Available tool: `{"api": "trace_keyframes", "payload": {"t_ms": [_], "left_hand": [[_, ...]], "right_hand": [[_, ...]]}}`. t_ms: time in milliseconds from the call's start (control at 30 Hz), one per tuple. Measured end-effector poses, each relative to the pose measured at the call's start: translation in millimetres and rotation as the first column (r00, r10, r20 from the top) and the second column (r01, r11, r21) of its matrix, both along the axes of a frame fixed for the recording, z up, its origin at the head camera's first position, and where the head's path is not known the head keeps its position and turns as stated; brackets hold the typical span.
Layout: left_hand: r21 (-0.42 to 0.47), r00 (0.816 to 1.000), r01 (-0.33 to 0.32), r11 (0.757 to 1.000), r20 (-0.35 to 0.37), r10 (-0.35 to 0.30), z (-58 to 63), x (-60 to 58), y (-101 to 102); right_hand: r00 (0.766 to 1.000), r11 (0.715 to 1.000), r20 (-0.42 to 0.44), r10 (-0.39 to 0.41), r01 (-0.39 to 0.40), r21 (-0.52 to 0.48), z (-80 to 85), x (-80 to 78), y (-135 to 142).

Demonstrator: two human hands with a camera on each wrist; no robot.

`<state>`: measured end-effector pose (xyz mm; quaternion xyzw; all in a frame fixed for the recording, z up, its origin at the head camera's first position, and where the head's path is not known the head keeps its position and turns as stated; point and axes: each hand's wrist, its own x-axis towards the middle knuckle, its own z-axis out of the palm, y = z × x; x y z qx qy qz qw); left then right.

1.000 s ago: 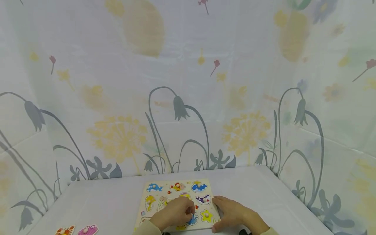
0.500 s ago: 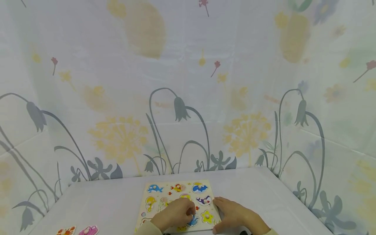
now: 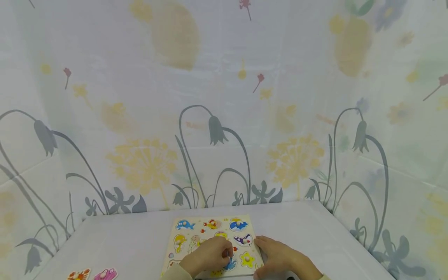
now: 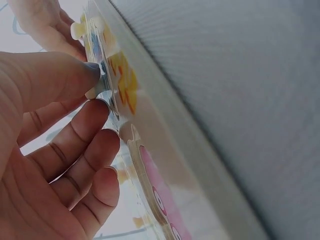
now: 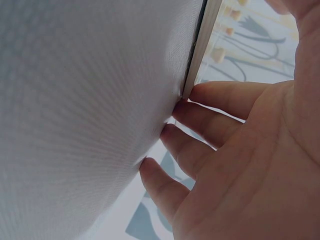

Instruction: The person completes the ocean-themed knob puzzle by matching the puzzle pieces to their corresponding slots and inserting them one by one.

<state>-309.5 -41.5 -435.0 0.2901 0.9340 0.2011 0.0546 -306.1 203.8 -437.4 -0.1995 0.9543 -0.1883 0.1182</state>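
Head view: left hand pinching a blue piece at the board's near edge, right hand lying flat along the board's right edge; most pieces seated, two pieces waiting left of the board. Left wrist: thumb and fingers clamping a knob. Right wrist: straight fingers bracing the board's edge.

the puzzle board lies on the tabletop, near its front middle. the left hand rests on the board; the right hand sits at its right edge. two loose pieces lie far left.
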Motion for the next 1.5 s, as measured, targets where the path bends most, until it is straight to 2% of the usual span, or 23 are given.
{"api": "trace_keyframes", "payload": {"t_ms": [233,433,667,833,900,1033,1167,1333,1500], "left_hand": [[0.048,1.000,0.012,0.999,0.014,-0.013,-0.7,3.3,-4.7],[0.093,0.999,0.049,0.994,-0.012,-0.048,-1.2,7.9,-11.4],[0.036,0.997,0.072,0.997,-0.038,-0.071,-1.0,17.9,-15.5],[0.012,0.999,0.047,0.999,0.025,-0.047,-0.2,24.2,-18.8],[0.006,0.998,0.056,0.998,0.034,-0.056,0.9,26.5,-21.4],[-0.026,0.996,0.086,0.996,0.017,-0.085,2.7,29.9,-27.1],[-0.060,0.997,0.076,0.995,0.028,-0.074,3.2,32.9,-32.1],[-0.061,0.995,0.078,0.995,0.058,-0.075,3.4,37.0,-42.6],[-0.051,0.994,0.108,0.993,0.019,-0.107,4.7,40.6,-57.8]], "right_hand": [[1.000,1.000,0.001,-0.007,0.007,0.005,-1.4,0.2,-0.2],[1.000,1.000,-0.009,-0.011,0.011,0.002,-2.0,1.8,0.6],[0.999,1.000,-0.035,-0.006,0.006,0.014,-5.0,4.0,3.9],[0.999,1.000,-0.036,-0.012,0.012,0.011,-4.7,3.8,2.4],[0.999,1.000,-0.036,-0.007,0.008,0.015,-4.1,3.3,2.0],[0.999,1.000,-0.032,-0.006,0.006,0.017,-2.3,2.0,1.9],[1.000,1.000,-0.027,-0.015,0.015,0.008,-1.8,1.9,1.8],[1.000,1.000,-0.029,-0.011,0.011,0.016,-4.5,0.9,0.9],[1.000,1.000,-0.021,-0.005,0.006,0.025,-3.1,-0.9,-1.5]]}}
